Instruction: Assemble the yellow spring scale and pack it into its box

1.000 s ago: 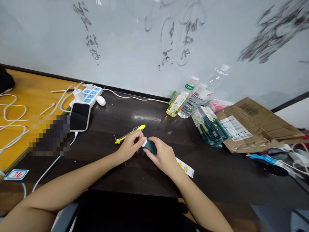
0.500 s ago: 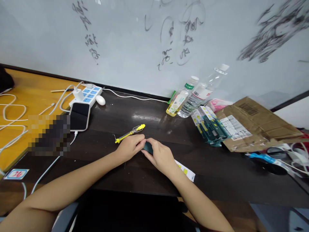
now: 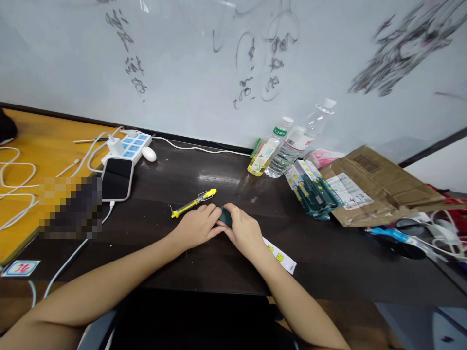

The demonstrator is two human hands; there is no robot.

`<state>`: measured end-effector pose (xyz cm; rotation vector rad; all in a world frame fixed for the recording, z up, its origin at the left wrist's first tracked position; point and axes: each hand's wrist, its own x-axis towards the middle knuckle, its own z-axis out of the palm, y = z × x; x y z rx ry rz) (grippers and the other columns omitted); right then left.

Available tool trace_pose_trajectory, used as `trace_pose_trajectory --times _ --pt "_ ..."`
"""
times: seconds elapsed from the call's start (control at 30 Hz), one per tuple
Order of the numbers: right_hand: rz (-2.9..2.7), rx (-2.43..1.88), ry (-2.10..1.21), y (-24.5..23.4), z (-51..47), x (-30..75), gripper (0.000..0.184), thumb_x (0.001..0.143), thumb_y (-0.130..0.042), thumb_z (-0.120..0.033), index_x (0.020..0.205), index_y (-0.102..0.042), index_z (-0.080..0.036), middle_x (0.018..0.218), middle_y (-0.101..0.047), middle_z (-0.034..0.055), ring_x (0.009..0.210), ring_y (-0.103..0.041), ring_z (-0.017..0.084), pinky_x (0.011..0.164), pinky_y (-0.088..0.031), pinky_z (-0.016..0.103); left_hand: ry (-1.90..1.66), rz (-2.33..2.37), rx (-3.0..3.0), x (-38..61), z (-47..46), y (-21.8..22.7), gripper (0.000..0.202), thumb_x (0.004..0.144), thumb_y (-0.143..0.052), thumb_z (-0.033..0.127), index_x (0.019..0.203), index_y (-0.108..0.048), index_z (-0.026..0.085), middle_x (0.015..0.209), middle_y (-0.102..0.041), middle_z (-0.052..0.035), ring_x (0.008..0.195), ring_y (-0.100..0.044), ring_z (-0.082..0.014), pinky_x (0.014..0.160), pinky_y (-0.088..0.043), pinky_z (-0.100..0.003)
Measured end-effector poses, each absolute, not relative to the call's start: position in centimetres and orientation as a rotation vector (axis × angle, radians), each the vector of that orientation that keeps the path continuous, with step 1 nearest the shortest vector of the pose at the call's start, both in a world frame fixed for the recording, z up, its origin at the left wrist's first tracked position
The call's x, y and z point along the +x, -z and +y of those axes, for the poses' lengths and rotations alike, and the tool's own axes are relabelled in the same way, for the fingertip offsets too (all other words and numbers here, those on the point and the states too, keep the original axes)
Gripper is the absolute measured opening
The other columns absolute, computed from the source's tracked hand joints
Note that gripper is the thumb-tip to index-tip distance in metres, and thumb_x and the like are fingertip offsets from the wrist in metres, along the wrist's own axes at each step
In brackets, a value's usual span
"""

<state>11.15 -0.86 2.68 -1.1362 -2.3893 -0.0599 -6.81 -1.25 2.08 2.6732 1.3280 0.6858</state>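
Note:
My right hand (image 3: 245, 232) is closed around a slim cardboard box (image 3: 225, 217), whose dark green end shows between my hands. A white stretch with yellow print sticks out past my right wrist. My left hand (image 3: 199, 226) has its fingers bent and pressed against the green end of the box; the fingertips are partly hidden. Just beyond my left hand lies a yellow spring scale (image 3: 193, 203) with a clear tube, a wire hook at its left end and a metal loop at the right.
Several similar green-and-white boxes (image 3: 312, 189) lie at right, beside a tea bottle (image 3: 266, 155), a water bottle (image 3: 292, 150) and a brown parcel bag (image 3: 375, 184). At left are a phone (image 3: 117, 179), a power strip (image 3: 133, 146) and cables. A whiteboard (image 3: 182, 73) stands behind the table.
My left hand's fingers have shifted on the end of the box, and its thumb now sits lower. The spring scale lies where it was; the whole view has shifted slightly.

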Motion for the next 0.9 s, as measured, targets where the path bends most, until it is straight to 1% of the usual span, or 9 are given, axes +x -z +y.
trace_pose_trajectory --times 0.07,0.13,0.2,0.27,0.37,0.5,0.6,0.73,0.9 --pt "-2.372 -1.21 0.07 -2.5 -0.5 11.1 0.033 0.094 -0.048 -0.035 0.12 -0.046 -0.015 0.106 -0.066 0.0164 0.089 -0.068 0.027 0.071 -0.054 0.037 -0.736 1.357 2.563 -6.3 -1.6 -1.7 0.042 0.092 -0.043 0.049 0.112 -0.052 0.013 0.107 -0.06 -0.0155 0.099 -0.058 -0.0311 0.08 -0.048 -0.043" --pt "-2.331 -1.276 0.074 -2.6 -0.2 11.2 0.033 0.093 -0.05 -0.036 0.119 -0.046 -0.015 0.105 -0.067 0.0156 0.089 -0.068 0.026 0.07 -0.054 0.036 -0.863 1.309 2.417 -6.2 -1.8 -1.4 0.042 0.094 -0.043 0.044 0.124 -0.046 0.014 0.122 -0.056 -0.0158 0.112 -0.054 -0.0295 0.092 -0.046 -0.045" --pt "-2.27 -1.311 0.084 -2.7 -0.1 11.3 0.034 0.092 -0.051 -0.039 0.117 -0.047 -0.016 0.104 -0.068 0.0145 0.088 -0.068 0.025 0.07 -0.054 0.035 -0.996 1.224 2.281 -6.2 -1.8 -1.2 0.043 0.096 -0.041 0.037 0.134 -0.038 0.018 0.134 -0.05 -0.0133 0.123 -0.049 -0.0252 0.101 -0.043 -0.043" --pt "-2.219 -1.307 0.099 -2.9 0.0 11.5 0.035 0.092 -0.051 -0.041 0.116 -0.047 -0.016 0.104 -0.068 0.0141 0.088 -0.069 0.025 0.069 -0.054 0.034 -1.086 1.134 2.193 -6.4 -1.7 -1.0 0.046 0.096 -0.041 0.035 0.139 -0.033 0.022 0.14 -0.046 -0.011 0.126 -0.047 -0.0221 0.103 -0.043 -0.041" --pt "-2.17 -1.281 0.117 -3.0 0.0 11.7 0.035 0.092 -0.051 -0.041 0.116 -0.048 -0.016 0.105 -0.068 0.0137 0.087 -0.069 0.024 0.067 -0.054 0.033 -1.142 1.025 2.144 -6.5 -1.5 -0.7 0.05 0.095 -0.046 0.032 0.142 -0.032 0.024 0.142 -0.045 -0.0097 0.127 -0.048 -0.0217 0.103 -0.044 -0.04" --pt "-2.153 -1.256 0.126 -3.1 0.0 11.9 0.036 0.092 -0.05 -0.042 0.116 -0.048 -0.015 0.104 -0.068 0.0137 0.086 -0.07 0.025 0.066 -0.054 0.034 -1.18 0.936 2.173 -6.5 -1.4 -0.6 0.052 0.093 -0.05 0.03 0.143 -0.035 0.026 0.144 -0.045 -0.0085 0.132 -0.043 -0.0234 0.105 -0.044 -0.042" --pt "-2.163 -1.233 0.138 -3.1 0.1 11.9 0.035 0.093 -0.049 -0.042 0.116 -0.048 -0.016 0.102 -0.068 0.0138 0.085 -0.07 0.025 0.066 -0.055 0.034 -1.229 0.909 2.18 -6.6 -1.3 -0.7 0.049 0.092 -0.051 0.029 0.14 -0.041 0.026 0.142 -0.048 -0.0076 0.131 -0.044 -0.0223 0.107 -0.042 -0.042" --pt "-2.178 -1.194 0.131 -3.1 -0.1 11.8 0.034 0.093 -0.049 -0.042 0.115 -0.048 -0.017 0.102 -0.068 0.0134 0.085 -0.07 0.024 0.068 -0.055 0.034 -1.235 0.972 2.26 -6.9 -1.2 -1.2 0.042 0.092 -0.052 0.028 0.133 -0.048 0.023 0.136 -0.054 -0.0083 0.128 -0.048 -0.022 0.109 -0.039 -0.044" --pt "-2.155 -1.147 0.124 -3.2 -0.4 11.9 0.035 0.092 -0.051 -0.043 0.116 -0.047 -0.017 0.103 -0.068 0.0128 0.086 -0.07 0.023 0.07 -0.055 0.033 -1.217 1.001 2.38 -7.3 -1.1 -1.7 0.047 0.092 -0.05 0.027 0.138 -0.041 0.022 0.135 -0.054 -0.0092 0.127 -0.049 -0.0221 0.107 -0.041 -0.042"
